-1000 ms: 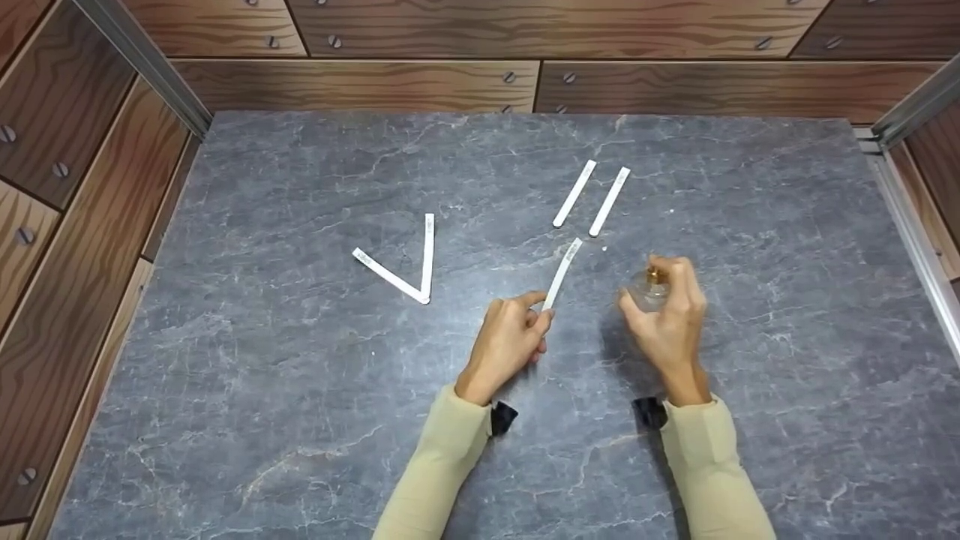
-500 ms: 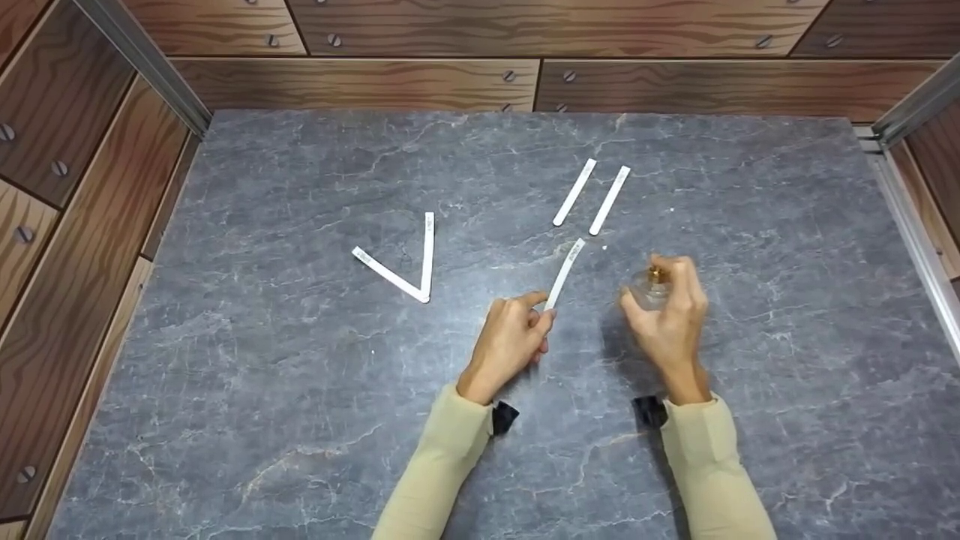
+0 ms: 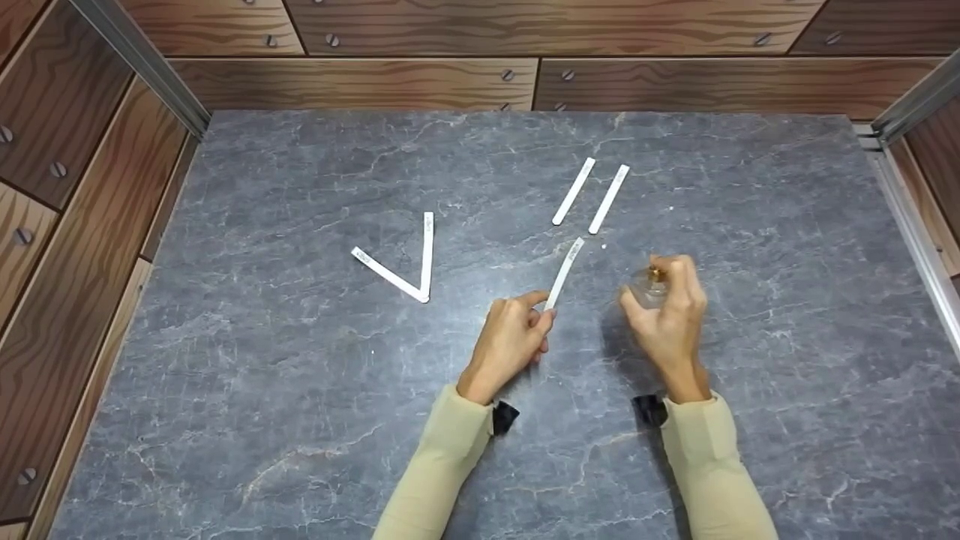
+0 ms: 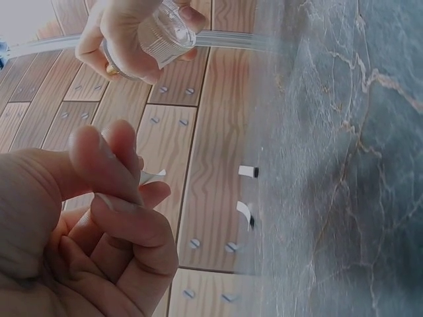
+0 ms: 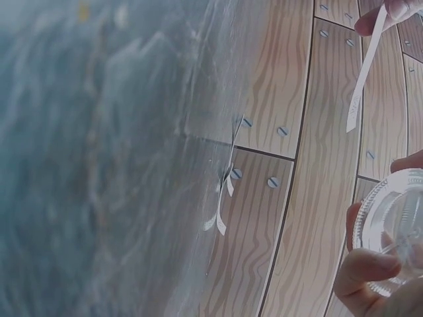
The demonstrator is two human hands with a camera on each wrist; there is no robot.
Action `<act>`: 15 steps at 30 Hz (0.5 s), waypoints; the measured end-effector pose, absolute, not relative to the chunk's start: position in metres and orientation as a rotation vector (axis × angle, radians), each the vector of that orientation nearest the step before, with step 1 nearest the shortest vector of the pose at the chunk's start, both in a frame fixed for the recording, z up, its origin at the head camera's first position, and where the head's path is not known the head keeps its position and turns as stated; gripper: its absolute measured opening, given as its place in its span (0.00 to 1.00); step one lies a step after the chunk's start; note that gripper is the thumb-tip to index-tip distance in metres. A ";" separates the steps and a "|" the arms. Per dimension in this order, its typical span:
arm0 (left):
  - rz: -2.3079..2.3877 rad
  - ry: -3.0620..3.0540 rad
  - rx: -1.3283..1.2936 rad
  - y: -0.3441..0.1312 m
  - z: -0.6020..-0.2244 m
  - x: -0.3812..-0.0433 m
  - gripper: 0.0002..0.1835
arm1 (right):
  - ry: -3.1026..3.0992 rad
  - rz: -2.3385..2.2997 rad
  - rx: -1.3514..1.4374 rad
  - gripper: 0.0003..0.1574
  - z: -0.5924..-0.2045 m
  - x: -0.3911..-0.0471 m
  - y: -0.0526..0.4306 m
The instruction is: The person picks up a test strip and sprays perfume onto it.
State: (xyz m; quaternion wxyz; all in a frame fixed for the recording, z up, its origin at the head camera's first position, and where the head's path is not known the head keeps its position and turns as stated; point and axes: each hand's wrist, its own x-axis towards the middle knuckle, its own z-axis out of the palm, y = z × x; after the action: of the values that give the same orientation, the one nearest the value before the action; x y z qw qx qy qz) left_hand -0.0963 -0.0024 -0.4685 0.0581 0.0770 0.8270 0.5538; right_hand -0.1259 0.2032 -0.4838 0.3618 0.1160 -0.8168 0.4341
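My left hand [image 3: 502,337] pinches the lower end of a white perfume test strip [image 3: 564,274] between thumb and fingers. Small print marks the strip's upper, slightly bent end, which points away from me. To the right, my right hand [image 3: 671,322] grips a clear glass perfume bottle [image 3: 648,294] with a gold spray top [image 3: 655,274]. The index finger lies on that top. Seen from the right wrist, the ribbed bottle base [image 5: 380,218] faces the camera, and the held strip [image 5: 367,72] hangs apart from it. The left wrist view hides most of the strip behind the fingers.
Two test strips [image 3: 386,274] form a V on the grey marbled table [image 3: 300,420], left of my hands. Another pair of strips [image 3: 574,191] lies nearly parallel farther back. Wood-patterned panels [image 3: 360,82] border the table's back and sides.
The held strip's far end has shifted very slightly right since the oldest frame. Both hands otherwise keep their places and grips, and the strips on the table lie as before.
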 end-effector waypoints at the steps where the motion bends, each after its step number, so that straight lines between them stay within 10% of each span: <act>1: 1.678 2.508 0.234 -0.002 -0.468 -0.096 0.17 | -2.105 1.118 0.295 0.22 -0.484 -0.126 0.203; 15: 1.672 2.524 0.240 -0.004 -0.467 -0.097 0.17 | -2.128 1.130 0.271 0.23 -0.484 -0.126 0.202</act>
State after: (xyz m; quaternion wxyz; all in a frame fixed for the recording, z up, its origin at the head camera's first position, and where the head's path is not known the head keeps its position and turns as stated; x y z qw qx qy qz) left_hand -0.0965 -0.0041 -0.4667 0.0521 0.0790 0.8299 0.5498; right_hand -0.1257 0.2015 -0.4835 0.3508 0.1045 -0.8220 0.4364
